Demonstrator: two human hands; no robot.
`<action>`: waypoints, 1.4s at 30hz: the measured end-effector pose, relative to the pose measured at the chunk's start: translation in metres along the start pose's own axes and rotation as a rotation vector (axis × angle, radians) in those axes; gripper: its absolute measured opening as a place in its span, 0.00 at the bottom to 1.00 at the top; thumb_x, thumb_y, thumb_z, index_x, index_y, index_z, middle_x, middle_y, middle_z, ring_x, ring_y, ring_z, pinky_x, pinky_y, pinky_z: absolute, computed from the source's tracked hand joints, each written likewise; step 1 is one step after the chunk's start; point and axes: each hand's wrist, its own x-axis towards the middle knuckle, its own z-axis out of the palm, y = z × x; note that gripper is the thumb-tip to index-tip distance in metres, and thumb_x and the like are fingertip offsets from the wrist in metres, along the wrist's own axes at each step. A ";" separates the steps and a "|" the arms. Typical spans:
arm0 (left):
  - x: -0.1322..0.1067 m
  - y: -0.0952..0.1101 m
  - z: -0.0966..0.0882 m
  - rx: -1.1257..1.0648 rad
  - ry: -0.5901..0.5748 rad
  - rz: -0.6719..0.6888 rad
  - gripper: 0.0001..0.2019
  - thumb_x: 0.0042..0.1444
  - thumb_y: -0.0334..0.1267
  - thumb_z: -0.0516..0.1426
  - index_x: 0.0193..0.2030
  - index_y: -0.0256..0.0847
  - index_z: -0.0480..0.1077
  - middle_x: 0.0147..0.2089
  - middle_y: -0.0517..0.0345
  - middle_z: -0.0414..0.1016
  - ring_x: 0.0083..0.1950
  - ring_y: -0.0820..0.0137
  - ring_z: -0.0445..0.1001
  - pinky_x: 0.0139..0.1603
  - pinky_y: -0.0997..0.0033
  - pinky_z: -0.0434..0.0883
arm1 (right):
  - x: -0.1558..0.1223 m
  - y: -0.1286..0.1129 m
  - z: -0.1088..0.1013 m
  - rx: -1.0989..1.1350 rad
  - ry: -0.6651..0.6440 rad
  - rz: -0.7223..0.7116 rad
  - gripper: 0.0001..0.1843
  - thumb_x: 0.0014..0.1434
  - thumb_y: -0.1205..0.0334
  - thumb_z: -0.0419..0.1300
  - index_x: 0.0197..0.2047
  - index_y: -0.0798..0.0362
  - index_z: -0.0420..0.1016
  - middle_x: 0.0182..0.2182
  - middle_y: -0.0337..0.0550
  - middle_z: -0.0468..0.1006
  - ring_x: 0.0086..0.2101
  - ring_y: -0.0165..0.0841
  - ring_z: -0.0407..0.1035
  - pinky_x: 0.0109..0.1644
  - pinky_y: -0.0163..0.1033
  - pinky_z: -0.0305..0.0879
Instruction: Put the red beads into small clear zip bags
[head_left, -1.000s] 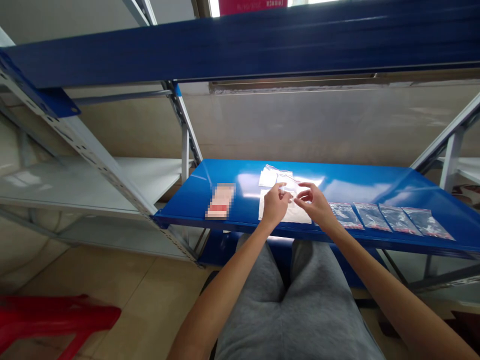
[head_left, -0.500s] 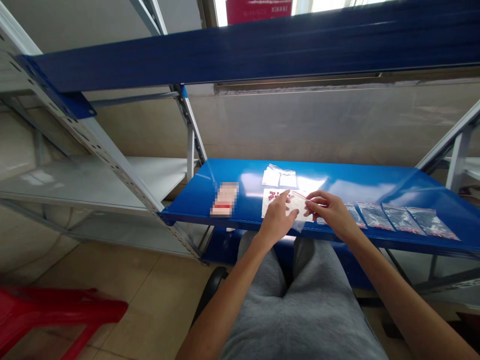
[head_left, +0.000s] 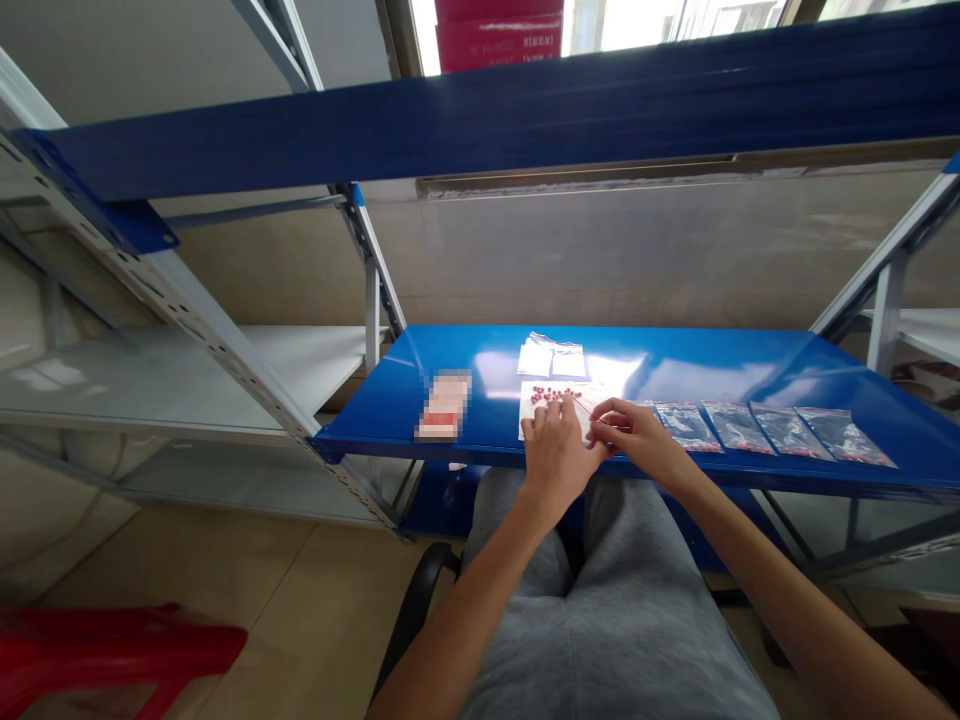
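Observation:
My left hand (head_left: 555, 450) and my right hand (head_left: 634, 432) meet at the front edge of the blue shelf (head_left: 675, 365), fingers pinched together on a small clear zip bag (head_left: 589, 410). The bag lies over a white sheet (head_left: 541, 412) that carries several small red beads (head_left: 551, 395). Just behind the sheet rests a little stack of empty clear bags (head_left: 553, 357). Right of my right hand, several filled zip bags (head_left: 772, 428) lie in a row along the shelf front.
A blurred pink packet (head_left: 442, 405) lies on the shelf's left part. A blue beam (head_left: 480, 120) runs overhead, grey shelving (head_left: 187, 375) stands to the left, and a red stool (head_left: 112, 650) sits on the floor at lower left. My grey-trousered legs are below.
Both hands have come down from above the sheet to the shelf's front edge, bringing the clear bag lower and closer together. The beads on the sheet now show behind my fingers.

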 end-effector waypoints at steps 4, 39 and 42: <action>-0.002 0.001 0.001 -0.022 0.007 0.035 0.38 0.58 0.51 0.62 0.70 0.33 0.59 0.62 0.39 0.72 0.62 0.50 0.69 0.60 0.51 0.65 | -0.002 -0.003 0.003 0.011 -0.038 -0.007 0.15 0.55 0.48 0.67 0.34 0.51 0.71 0.26 0.41 0.81 0.29 0.34 0.75 0.35 0.38 0.71; 0.003 -0.065 0.008 -0.113 0.094 -0.121 0.26 0.63 0.53 0.59 0.63 0.42 0.68 0.54 0.49 0.77 0.56 0.58 0.75 0.55 0.60 0.68 | 0.037 0.010 0.029 -0.437 0.025 -0.223 0.14 0.64 0.55 0.57 0.48 0.48 0.80 0.37 0.44 0.84 0.37 0.39 0.77 0.42 0.42 0.70; 0.005 -0.072 0.007 -0.080 0.101 -0.144 0.25 0.63 0.50 0.59 0.62 0.40 0.69 0.55 0.48 0.77 0.57 0.57 0.74 0.56 0.60 0.68 | 0.056 0.016 0.022 -0.627 0.109 -0.286 0.13 0.64 0.59 0.57 0.48 0.49 0.80 0.38 0.47 0.84 0.38 0.40 0.77 0.44 0.44 0.69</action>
